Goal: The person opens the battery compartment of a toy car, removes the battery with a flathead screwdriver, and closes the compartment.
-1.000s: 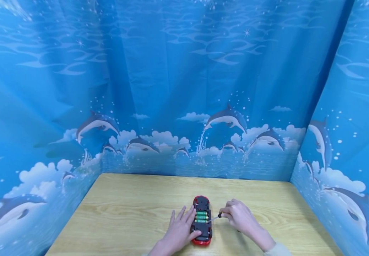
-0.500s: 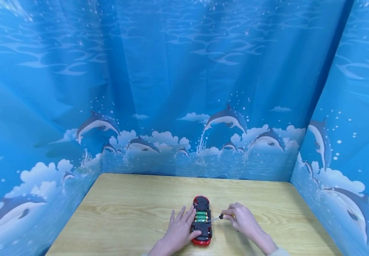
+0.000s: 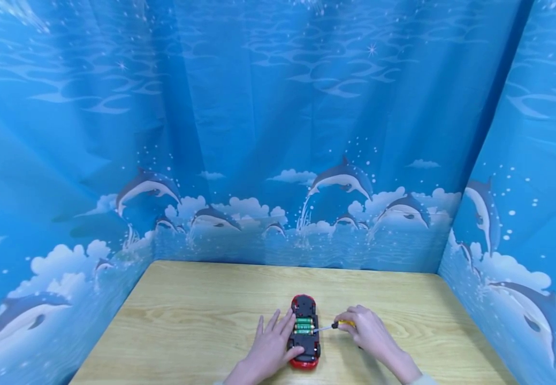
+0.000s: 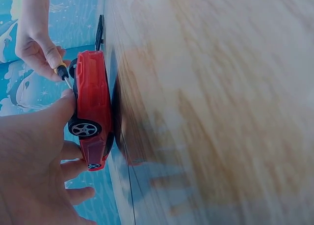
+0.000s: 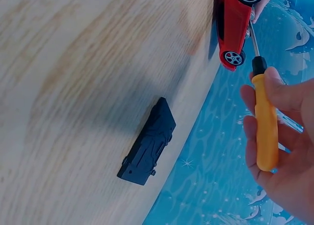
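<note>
Blue dolphin-print curtain (image 3: 278,133) on three sides of wooden table (image 3: 200,331). Red toy car (image 3: 304,331) upside down near front edge, green batteries (image 3: 304,326) bare in open underside. Left hand (image 3: 270,347) flat on car's left flank, fingers spread, thumb across chassis. Right hand (image 3: 366,331) just right of car, fingers and thumb wrapped round yellow-handled screwdriver (image 5: 264,122), tip at car's right edge. Black cover (image 5: 147,144) flat on table, apart from car, beneath right hand.
</note>
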`<state>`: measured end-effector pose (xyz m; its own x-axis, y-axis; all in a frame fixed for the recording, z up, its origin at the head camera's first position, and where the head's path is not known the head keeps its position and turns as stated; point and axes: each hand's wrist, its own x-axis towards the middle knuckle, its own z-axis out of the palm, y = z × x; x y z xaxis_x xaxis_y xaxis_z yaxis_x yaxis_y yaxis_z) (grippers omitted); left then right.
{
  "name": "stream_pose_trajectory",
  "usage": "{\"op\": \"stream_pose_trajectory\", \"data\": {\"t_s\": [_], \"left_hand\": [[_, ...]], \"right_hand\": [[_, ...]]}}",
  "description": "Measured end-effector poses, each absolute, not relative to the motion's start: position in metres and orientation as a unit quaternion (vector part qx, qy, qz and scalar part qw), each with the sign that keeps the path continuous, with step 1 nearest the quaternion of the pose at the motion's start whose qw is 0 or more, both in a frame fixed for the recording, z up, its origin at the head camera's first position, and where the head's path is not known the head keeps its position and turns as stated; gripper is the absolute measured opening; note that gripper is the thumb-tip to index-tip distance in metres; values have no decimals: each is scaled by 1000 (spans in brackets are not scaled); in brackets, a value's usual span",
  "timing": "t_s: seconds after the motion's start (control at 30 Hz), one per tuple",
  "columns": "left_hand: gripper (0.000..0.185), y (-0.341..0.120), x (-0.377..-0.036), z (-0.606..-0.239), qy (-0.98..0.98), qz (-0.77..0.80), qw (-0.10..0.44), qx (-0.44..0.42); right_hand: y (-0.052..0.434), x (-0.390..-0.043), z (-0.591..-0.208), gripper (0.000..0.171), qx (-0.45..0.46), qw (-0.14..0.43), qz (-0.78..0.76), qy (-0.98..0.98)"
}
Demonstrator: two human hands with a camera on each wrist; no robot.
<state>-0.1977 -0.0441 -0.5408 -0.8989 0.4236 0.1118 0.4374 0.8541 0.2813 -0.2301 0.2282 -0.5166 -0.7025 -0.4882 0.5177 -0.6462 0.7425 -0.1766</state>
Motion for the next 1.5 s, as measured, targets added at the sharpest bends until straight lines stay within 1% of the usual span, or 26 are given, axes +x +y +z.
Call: {"op": "stream_pose_trajectory", "data": {"t_s": [0.1,0.23,0.33,0.43,0.6,0.77,0.87,0.97,1.07,1.17,1.3,1.5], "left_hand": [[80,-44,-198,-541,-962,-152,25,-225],[80,-44,-198,-543,-962,-151,31,-227],[80,-44,-198,-544,-962,-149,35,-228],[80,-44,-198,-544,-962,-148,36,-227],[80,-44,-198,-543,-962,-153,30,-226],[80,-44,-198,-541,-962,-157,20,-223],[80,-44,-199,-542,-962,-158,17,-222],[79,-44,-199,-544,-962,-158,15,-221],[79,-44,-200,-544,-963,-157,13,-220],[79,-44,-199,-544,-962,-157,13,-221],[79,-45,-199,-542,-962,-160,14,-221],[80,-45,-199,-542,-962,-157,17,-222]], "right_hand": [[229,-230,-516,16,314,218,171,-908],[229,-229,-513,16,300,186,174,-919],[229,-227,-510,16,274,155,185,-931],[231,-228,-509,16,243,139,201,-939],[238,-234,-510,14,202,132,260,-935],[249,-242,-509,12,149,88,373,-912],[255,-247,-510,16,114,64,432,-893],[261,-252,-511,21,60,43,482,-873],[268,-257,-512,28,0,19,522,-853],[275,-261,-510,37,-41,5,528,-848],[287,-266,-510,47,-60,-1,510,-858],[306,-274,-513,49,-74,-1,515,-854]]}}
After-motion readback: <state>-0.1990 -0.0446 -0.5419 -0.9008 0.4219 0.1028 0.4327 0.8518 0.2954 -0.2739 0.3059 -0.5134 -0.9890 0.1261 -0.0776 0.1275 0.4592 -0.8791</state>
